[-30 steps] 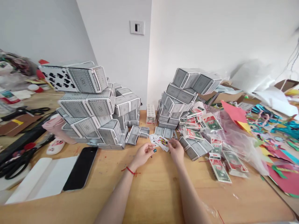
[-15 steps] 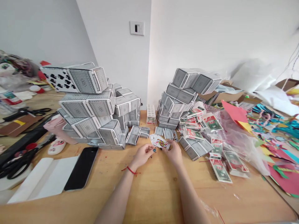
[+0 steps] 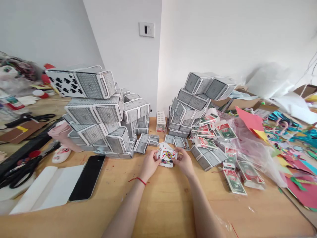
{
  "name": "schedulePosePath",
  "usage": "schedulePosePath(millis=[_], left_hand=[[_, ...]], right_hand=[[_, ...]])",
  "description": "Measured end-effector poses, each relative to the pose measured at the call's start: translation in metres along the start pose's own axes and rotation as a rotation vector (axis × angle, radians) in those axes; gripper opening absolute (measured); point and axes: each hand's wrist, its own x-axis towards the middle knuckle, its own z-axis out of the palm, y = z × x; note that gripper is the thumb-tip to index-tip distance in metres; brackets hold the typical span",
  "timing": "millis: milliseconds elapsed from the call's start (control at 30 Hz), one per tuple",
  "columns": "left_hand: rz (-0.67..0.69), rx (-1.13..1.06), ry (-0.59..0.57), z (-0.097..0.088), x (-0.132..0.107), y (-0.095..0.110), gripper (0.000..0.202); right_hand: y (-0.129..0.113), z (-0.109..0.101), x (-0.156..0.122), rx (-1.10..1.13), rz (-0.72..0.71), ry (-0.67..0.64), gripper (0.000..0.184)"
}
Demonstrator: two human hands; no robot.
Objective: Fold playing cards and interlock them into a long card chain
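My left hand [image 3: 150,163] pinches the left end of a face-up playing card [image 3: 168,154] with a picture figure. My right hand [image 3: 183,161] grips the same card by its right end. Just below it lies another face card [image 3: 165,163], partly covered; whether a hand touches it I cannot tell. More loose cards lie behind, close to small folded-card pieces [image 3: 173,140]. To the left rises a stack of boxes built from grey-backed cards [image 3: 106,112]. A similar stack [image 3: 193,102] stands at the right.
Red and green card packs [image 3: 234,181] and clear plastic lie at right, beside coloured paper [image 3: 250,119]. A black phone [image 3: 87,178], white paper [image 3: 53,188] and black scissors [image 3: 24,172] lie at left. A wrapped carton [image 3: 160,121] stands between the stacks.
The picture card has turned level and come slightly nearer. My left hand has closed on its left end, while my right hand keeps hold of the other end.
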Motion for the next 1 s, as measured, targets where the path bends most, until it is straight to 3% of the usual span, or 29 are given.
schedulePosePath(millis=[133,400,567,667,800,1000], left_hand=[[0.001,0.063,-0.018,-0.001,0.000,0.000,0.047],[0.036,0.055,-0.064,-0.005,-0.001,0.002,0.034],[0.052,0.071,-0.041,-0.006,-0.004,0.008,0.028],[0.038,0.079,-0.045,-0.006,-0.004,0.010,0.031],[0.038,0.139,-0.062,-0.005,-0.003,0.010,0.031],[0.020,0.177,-0.046,-0.004,-0.003,0.010,0.033]], right_hand=[[-0.001,-0.001,0.001,0.012,-0.004,0.035,0.059],[0.001,-0.005,0.004,-0.225,0.010,0.166,0.025],[0.001,-0.006,0.003,-0.196,0.022,0.220,0.028],[-0.005,-0.009,0.000,-0.374,-0.038,0.381,0.029],[-0.016,-0.015,-0.006,-0.602,-0.105,0.492,0.031],[-0.016,-0.025,-0.005,-0.520,-0.073,0.563,0.032]])
